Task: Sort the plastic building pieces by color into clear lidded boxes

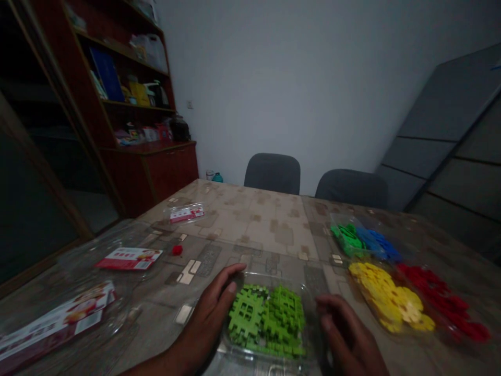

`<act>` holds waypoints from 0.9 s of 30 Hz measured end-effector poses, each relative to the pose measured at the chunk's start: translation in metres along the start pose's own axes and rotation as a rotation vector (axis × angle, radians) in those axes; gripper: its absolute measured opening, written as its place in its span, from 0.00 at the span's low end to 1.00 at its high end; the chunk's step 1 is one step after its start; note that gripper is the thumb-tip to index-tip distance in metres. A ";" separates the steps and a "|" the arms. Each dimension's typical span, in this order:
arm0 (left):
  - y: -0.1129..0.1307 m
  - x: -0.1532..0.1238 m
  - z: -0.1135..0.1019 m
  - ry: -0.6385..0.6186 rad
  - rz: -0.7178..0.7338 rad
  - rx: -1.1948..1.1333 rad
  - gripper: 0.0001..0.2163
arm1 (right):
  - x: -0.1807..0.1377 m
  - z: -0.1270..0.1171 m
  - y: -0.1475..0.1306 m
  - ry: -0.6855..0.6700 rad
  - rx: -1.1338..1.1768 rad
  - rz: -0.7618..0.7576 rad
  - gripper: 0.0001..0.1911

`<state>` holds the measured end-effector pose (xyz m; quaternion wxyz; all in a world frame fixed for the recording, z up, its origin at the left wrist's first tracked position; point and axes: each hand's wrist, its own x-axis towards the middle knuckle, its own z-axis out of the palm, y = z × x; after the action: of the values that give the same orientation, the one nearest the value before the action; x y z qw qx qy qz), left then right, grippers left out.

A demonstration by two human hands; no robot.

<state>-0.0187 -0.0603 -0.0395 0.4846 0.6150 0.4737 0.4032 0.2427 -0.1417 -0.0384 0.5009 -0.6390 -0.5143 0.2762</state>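
A clear plastic container [270,356] stands in front of me, holding several light-green interlocking building pieces [246,313]. Some pieces have a window-like grid in the middle. My left hand [215,303] grips the container's left side, its thumb at the rim and its fingers along the outer wall. On the right side my right hand [348,334] is bent around the container's edge, fingertips against the rim. The lower part of the right hand is dark and partly cut off by the picture's edge.
To the right stand clear trays of green pieces [348,237], blue pieces [379,244], yellow flower-like pieces [391,297] and red pieces [438,297]. On the left lie clear lids with printed labels [131,258] and a small red piece [177,250]. Two grey chairs [273,172] stand behind the table.
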 end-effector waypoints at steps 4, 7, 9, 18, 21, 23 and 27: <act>0.003 0.008 -0.005 -0.027 0.079 -0.002 0.18 | 0.033 0.016 -0.002 -0.021 0.035 0.121 0.27; 0.009 0.022 -0.016 -0.060 0.183 0.113 0.19 | 0.043 0.025 0.004 -0.045 0.044 0.129 0.26; 0.014 0.037 -0.030 -0.087 0.248 0.285 0.21 | 0.047 0.026 0.009 -0.084 0.043 0.120 0.25; 0.007 0.169 -0.130 -0.123 0.147 0.964 0.11 | 0.055 0.021 0.014 -0.168 0.070 0.111 0.23; 0.001 0.202 -0.163 -0.083 0.051 1.050 0.15 | 0.056 0.021 0.012 -0.161 0.074 0.108 0.23; -0.002 0.216 -0.185 -0.071 -0.003 1.078 0.15 | 0.058 0.020 0.012 -0.168 0.066 0.108 0.22; -0.014 0.229 -0.219 -0.062 -0.098 1.081 0.16 | 0.060 0.020 0.011 -0.205 0.055 0.108 0.23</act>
<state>-0.1790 0.2105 0.0005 0.1311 0.7655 0.6270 0.0608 0.2490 -0.0788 -0.0457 0.4474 -0.6201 -0.5199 0.3809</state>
